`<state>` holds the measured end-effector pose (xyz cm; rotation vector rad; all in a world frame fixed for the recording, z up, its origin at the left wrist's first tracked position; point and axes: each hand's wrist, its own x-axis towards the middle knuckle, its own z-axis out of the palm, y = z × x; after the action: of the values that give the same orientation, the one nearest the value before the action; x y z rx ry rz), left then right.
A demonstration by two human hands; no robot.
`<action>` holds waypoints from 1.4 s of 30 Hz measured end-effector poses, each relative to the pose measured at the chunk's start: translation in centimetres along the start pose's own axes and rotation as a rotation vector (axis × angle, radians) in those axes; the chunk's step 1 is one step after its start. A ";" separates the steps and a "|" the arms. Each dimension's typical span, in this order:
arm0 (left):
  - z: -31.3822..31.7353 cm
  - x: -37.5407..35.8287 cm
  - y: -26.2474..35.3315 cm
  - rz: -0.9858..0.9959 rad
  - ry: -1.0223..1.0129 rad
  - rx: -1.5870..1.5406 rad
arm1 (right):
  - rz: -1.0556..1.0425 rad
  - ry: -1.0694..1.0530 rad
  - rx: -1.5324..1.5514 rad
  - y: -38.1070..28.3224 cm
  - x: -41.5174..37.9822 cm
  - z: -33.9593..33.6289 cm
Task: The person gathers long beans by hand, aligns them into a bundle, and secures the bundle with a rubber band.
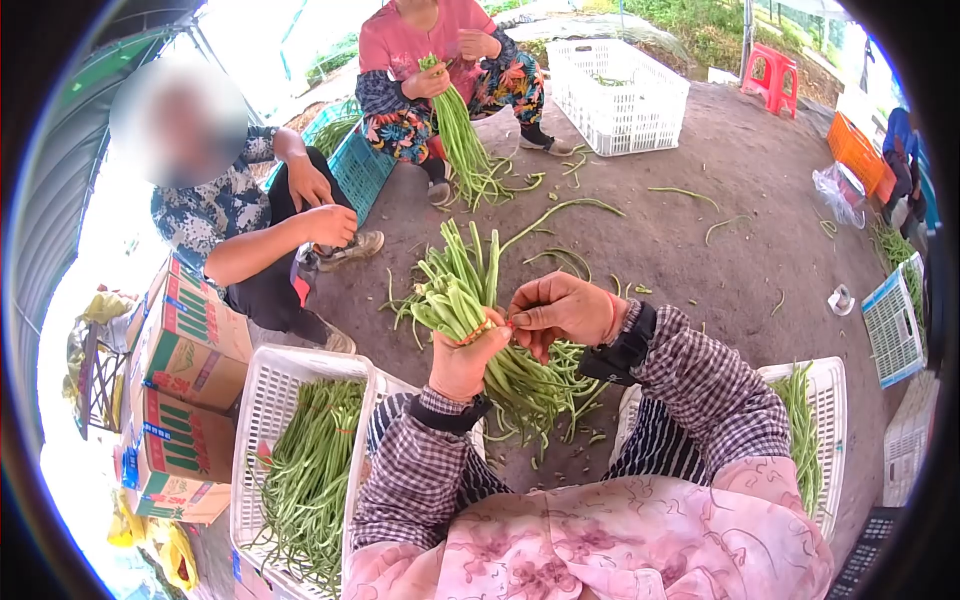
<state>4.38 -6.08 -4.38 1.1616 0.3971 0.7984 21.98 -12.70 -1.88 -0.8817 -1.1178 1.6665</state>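
A bunch of long green beans (pixel 455 295) is in my left hand (pixel 462 362), the fingers wrapped round it near its upper end. The bean stalks hang down below the fist, toward the ground between my knees. A thin orange-red band (pixel 476 332) lies round the bunch beside my left thumb. My right hand (pixel 562 312) is pinched closed right next to the bunch, with a bit of the reddish band at its fingertips. More long beans (pixel 545 390) spread out under both hands.
White crates of beans stand at my left (pixel 300 362) and right (pixel 835 440). Cardboard boxes (pixel 190 430) are stacked at left. One person (pixel 230 210) sits nearby; another person (pixel 430 40) holds a bean bunch. A white crate (pixel 620 110) and red stool (pixel 770 78) stand farther back.
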 end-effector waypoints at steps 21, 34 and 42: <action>-0.5 -0.2 0.0 -0.039 -0.013 -0.050 | -0.132 0.068 -0.027 1.1 0.6 1.0; -1.1 0.3 -0.5 0.029 0.033 -0.304 | -0.302 0.175 0.348 0.2 -0.5 -1.2; 0.6 0.3 -0.7 0.056 0.018 -0.058 | -0.143 0.188 0.022 0.7 -0.1 0.7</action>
<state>5.26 -6.38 -4.73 1.1160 0.3552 0.8643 21.23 -13.15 -2.32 -0.9023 -1.0078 1.4457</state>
